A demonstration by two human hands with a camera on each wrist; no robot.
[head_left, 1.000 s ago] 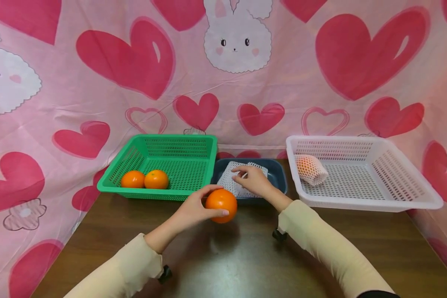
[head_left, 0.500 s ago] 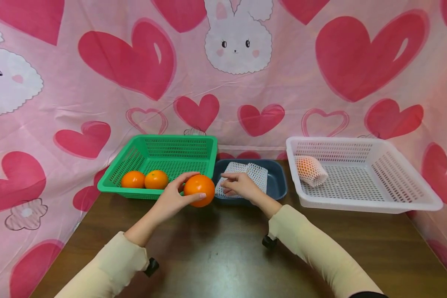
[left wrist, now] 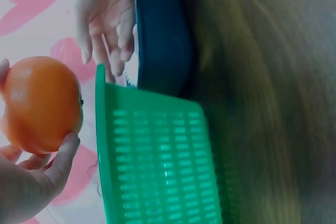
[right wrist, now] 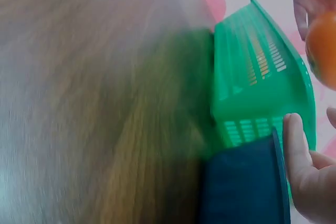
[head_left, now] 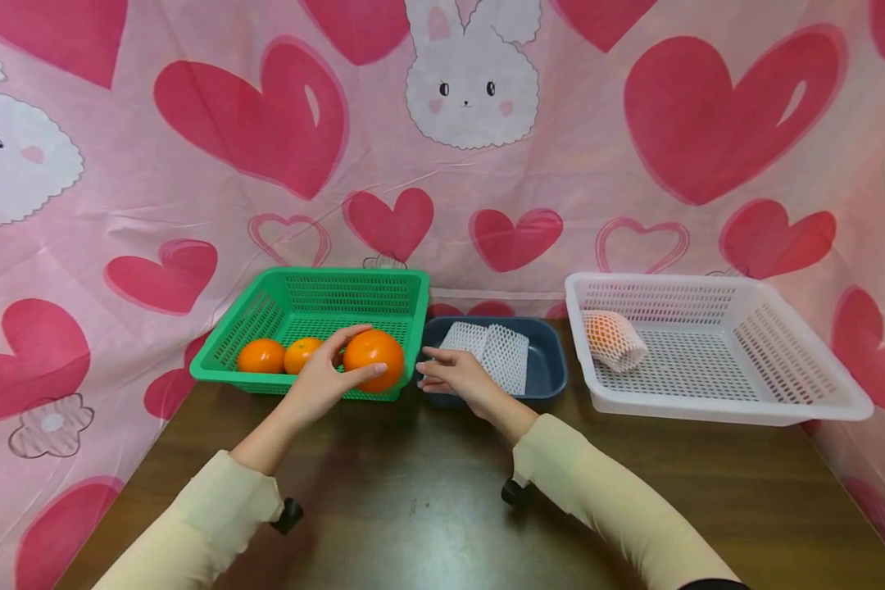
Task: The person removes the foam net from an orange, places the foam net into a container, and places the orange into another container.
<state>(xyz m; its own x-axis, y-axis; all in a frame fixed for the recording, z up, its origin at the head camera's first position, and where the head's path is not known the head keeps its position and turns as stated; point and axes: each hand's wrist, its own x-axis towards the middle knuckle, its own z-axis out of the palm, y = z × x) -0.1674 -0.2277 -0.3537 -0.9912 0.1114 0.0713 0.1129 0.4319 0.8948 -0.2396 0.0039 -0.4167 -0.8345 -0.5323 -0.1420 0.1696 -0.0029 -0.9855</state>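
Note:
My left hand (head_left: pixel 320 378) grips an orange (head_left: pixel 374 360) between thumb and fingers, over the front right corner of the green basket (head_left: pixel 354 279). In the left wrist view the held orange (left wrist: pixel 44 104) is above the basket's rim, thumb along its lower side. My right hand (head_left: pixel 460 378) holds nothing; its fingers are loosely bent and point left, over the left part of the dark blue tray (head_left: pixel 549 356). White foam net sleeves (head_left: pixel 507 356) lie in that tray behind the hand. Two more oranges (head_left: pixel 261 356) sit at the front left inside the green basket.
A white basket (head_left: pixel 723 407) stands at the right, with an orange in a foam net (head_left: pixel 614 340) at its left side. The brown table (head_left: pixel 428 524) extends in front of the containers. A pink heart-patterned cloth (head_left: pixel 472 180) hangs behind.
The left hand has carried the orange leftward, from in front of the blue tray to the green basket's corner. My right hand has also shifted left, off the middle of the net sleeves.

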